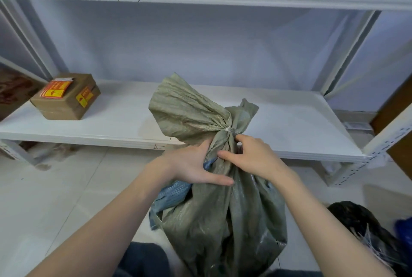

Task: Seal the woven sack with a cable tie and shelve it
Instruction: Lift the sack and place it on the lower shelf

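Closest in, the left hand (pixel 196 165) wraps the neck of the grey-green woven plastic sack (pixel 223 210), fingers hidden behind it. The sack stands on the floor before the white metal shelf (pixel 289 125), its base cut off below. The brown taped cardboard box (pixel 64 98) sits far left. The right hand (pixel 254 156) curls onto the neck under the white cable tie (pixel 228 130); open board lies right.

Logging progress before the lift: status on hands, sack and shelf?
Left hand and right hand both grip the woven sack neck. Cable tie cinched on. Sack not yet shelved. Cardboard box far left on shelf.
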Demonstrator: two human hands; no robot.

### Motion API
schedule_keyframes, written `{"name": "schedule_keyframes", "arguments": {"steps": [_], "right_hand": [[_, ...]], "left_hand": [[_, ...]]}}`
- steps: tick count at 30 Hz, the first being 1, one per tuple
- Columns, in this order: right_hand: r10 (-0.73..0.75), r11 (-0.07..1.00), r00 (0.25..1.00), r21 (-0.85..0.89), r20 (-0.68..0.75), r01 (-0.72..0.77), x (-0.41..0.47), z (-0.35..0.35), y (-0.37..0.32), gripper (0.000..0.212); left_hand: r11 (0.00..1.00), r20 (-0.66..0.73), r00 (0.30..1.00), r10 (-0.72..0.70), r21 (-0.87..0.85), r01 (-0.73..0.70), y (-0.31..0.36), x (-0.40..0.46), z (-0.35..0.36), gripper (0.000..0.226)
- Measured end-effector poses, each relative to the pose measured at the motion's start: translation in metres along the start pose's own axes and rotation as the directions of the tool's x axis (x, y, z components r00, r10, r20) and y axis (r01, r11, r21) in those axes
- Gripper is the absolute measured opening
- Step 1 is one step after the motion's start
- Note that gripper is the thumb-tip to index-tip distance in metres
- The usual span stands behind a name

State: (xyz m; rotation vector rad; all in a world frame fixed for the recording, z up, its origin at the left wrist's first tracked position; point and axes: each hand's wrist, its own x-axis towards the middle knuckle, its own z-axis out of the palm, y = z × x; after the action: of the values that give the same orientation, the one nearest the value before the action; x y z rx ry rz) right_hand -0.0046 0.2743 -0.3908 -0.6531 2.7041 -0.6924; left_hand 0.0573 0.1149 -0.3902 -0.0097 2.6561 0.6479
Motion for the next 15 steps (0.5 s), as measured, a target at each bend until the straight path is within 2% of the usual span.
{"name": "schedule_keyframes", "arguments": {"steps": [2, 4, 6, 8, 13, 15], "right_hand": [[-0.014, 1.000, 0.998, 0.015, -0.059, 0.015, 0.000, -0.001, -0.001, 0.042], [-0.019, 0.999, 0.991, 0.024, -0.130, 0.023, 0.000, -0.003, -0.001, 0.032], [-0.015, 0.999, 0.978, 0.046, -0.206, 0.025, 0.000, -0.008, 0.001, 0.022], [0.007, 0.996, 0.964, 0.093, -0.267, 0.018, -0.001, -0.012, 0.004, 0.018], [0.001, 0.982, 0.947, 0.180, -0.321, 0.060, -0.003, -0.011, 0.002, 0.016], [0.011, 0.964, 0.946, 0.254, -0.325, 0.076, -0.003, -0.010, 0.000, 0.014]], "left_hand": [[0.992, -0.038, 0.998, -0.047, 0.118, 0.051, 0.006, 0.001, 0.006, 0.124], [0.945, -0.195, 0.974, -0.113, 0.282, 0.166, 0.015, 0.000, 0.010, 0.124], [0.853, -0.431, 0.892, -0.132, 0.410, 0.324, 0.026, -0.003, 0.012, 0.121], [0.825, -0.548, 0.827, -0.127, 0.404, 0.395, 0.034, -0.004, 0.013, 0.116], [0.960, -0.375, 0.908, -0.188, 0.123, 0.250, 0.045, 0.000, 0.024, 0.110], [0.978, -0.383, 0.908, -0.173, 0.040, 0.203, 0.050, 0.003, 0.030, 0.108]]}}
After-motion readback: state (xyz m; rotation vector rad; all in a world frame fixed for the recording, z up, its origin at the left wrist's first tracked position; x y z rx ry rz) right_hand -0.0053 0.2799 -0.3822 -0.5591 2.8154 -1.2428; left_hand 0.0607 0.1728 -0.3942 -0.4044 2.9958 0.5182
